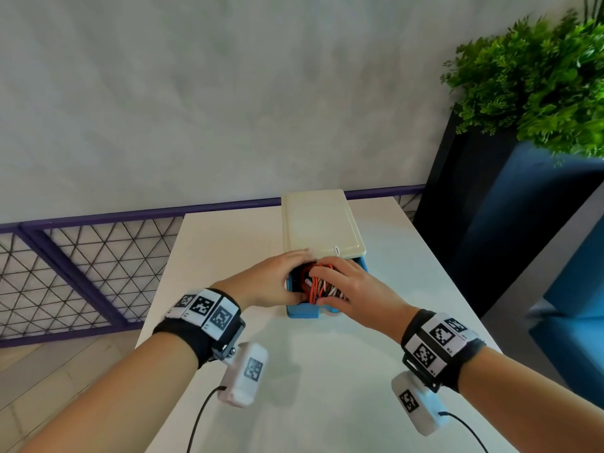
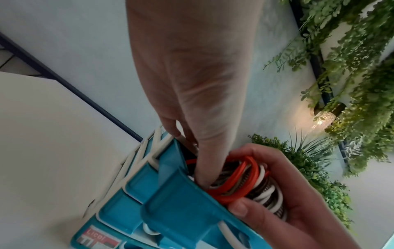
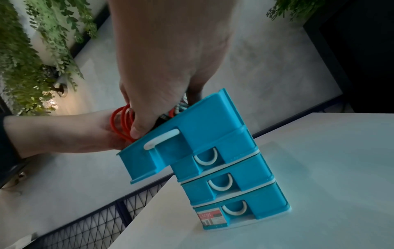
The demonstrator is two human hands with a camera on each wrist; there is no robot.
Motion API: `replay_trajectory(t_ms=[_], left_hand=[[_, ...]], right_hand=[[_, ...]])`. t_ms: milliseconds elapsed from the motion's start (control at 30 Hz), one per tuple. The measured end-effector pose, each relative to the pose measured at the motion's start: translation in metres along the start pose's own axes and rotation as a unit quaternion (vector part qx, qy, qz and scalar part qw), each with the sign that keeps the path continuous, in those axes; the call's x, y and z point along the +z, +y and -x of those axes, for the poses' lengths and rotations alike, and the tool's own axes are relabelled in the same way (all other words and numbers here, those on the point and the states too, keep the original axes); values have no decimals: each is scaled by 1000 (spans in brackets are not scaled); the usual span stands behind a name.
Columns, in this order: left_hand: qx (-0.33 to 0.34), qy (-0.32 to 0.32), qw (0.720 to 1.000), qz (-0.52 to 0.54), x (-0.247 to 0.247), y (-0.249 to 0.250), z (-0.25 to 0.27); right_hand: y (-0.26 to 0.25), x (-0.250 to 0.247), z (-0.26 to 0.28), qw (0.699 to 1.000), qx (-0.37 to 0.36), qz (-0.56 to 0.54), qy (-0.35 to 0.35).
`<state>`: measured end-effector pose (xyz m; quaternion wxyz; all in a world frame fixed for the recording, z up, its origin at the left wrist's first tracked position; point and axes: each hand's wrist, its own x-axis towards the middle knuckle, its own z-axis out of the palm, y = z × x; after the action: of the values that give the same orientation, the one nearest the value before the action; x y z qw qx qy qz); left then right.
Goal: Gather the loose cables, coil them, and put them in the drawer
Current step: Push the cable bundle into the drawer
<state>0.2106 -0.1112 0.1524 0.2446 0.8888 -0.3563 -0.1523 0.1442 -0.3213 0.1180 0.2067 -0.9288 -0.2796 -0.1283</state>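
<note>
A small blue drawer unit (image 1: 322, 223) with a cream top stands on the white table (image 1: 327, 371). Its top drawer (image 1: 302, 312) is pulled out toward me. My right hand (image 1: 351, 289) grips a coil of red, white and braided cables (image 1: 317, 284) and holds it low in the open drawer. In the left wrist view the right hand's fingers (image 2: 298, 198) wrap round the coil (image 2: 241, 178). My left hand (image 1: 273, 282) lies along the drawer's left side, its fingers straight and its thumb (image 2: 204, 168) pressing down on the cables. The drawer's floor is hidden.
Three lower drawers (image 3: 232, 187) with white handles are closed. A purple railing with wire mesh (image 1: 81, 266) runs beyond the table's left edge. A dark planter with green plants (image 1: 536, 83) and blue seating (image 1: 568, 308) stand on the right.
</note>
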Motion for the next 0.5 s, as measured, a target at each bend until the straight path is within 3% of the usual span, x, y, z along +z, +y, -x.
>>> replay_trajectory(t_ms=[200, 367, 500], left_hand=[[-17, 17, 999, 23, 0, 4, -1], [-30, 39, 995, -81, 5, 19, -3], [-35, 3, 993, -113, 2, 25, -2]], right_hand=[[0, -5, -2, 999, -16, 39, -19], [-10, -9, 1, 999, -6, 43, -27], [-13, -13, 6, 983, -115, 143, 18]])
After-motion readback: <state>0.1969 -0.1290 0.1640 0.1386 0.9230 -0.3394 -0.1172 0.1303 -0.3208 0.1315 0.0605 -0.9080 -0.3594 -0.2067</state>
